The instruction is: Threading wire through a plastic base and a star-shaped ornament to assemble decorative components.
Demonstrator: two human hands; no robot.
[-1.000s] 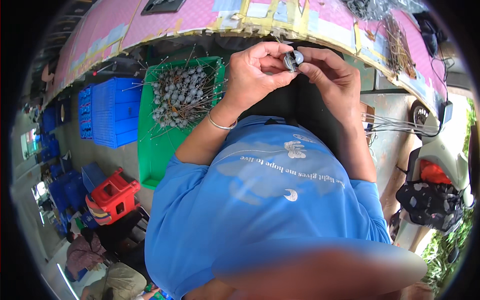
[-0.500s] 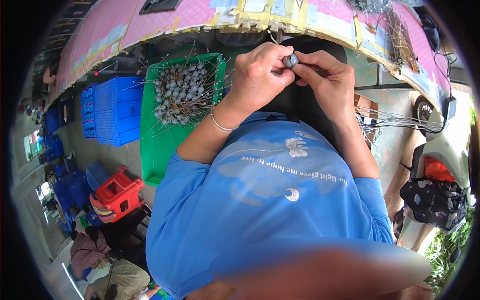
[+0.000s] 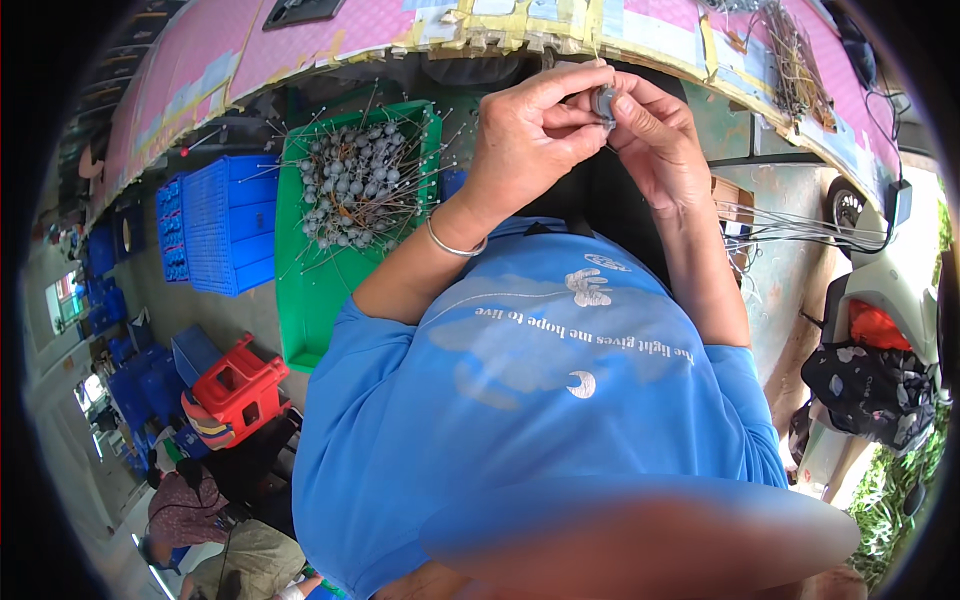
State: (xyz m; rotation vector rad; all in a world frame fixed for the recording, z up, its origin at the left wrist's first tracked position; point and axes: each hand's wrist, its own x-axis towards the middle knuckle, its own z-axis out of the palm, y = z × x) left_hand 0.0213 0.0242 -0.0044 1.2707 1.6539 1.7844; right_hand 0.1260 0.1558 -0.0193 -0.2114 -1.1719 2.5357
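Note:
A small round grey piece [image 3: 603, 104] is pinched between my two hands, just in front of the table edge. My left hand [image 3: 535, 125] is closed, its thumb and fingertips bent round the left side of the piece. On the other side my right hand [image 3: 655, 135] is closed too, with the thumb pressed against the piece. A thin pale wire [image 3: 598, 45] rises above the fingertips; where it joins the piece is hidden. Left of my left arm, a green tray [image 3: 300, 300] holds a heap of similar grey balls [image 3: 360, 180] with thin wires sticking out.
The table [image 3: 380, 25], covered in pink sheet and yellow tape, runs across the top. A bundle of wires [image 3: 800, 80] lies at its right. Blue crates [image 3: 225, 225] and a red stool [image 3: 238, 390] stand at left. Grey cables [image 3: 790, 235] stretch at right. Another person [image 3: 190, 510] sits lower left.
Both hands have shifted slightly up and to the right with the grey piece, which has turned a little. The thin wire now stands more upright.

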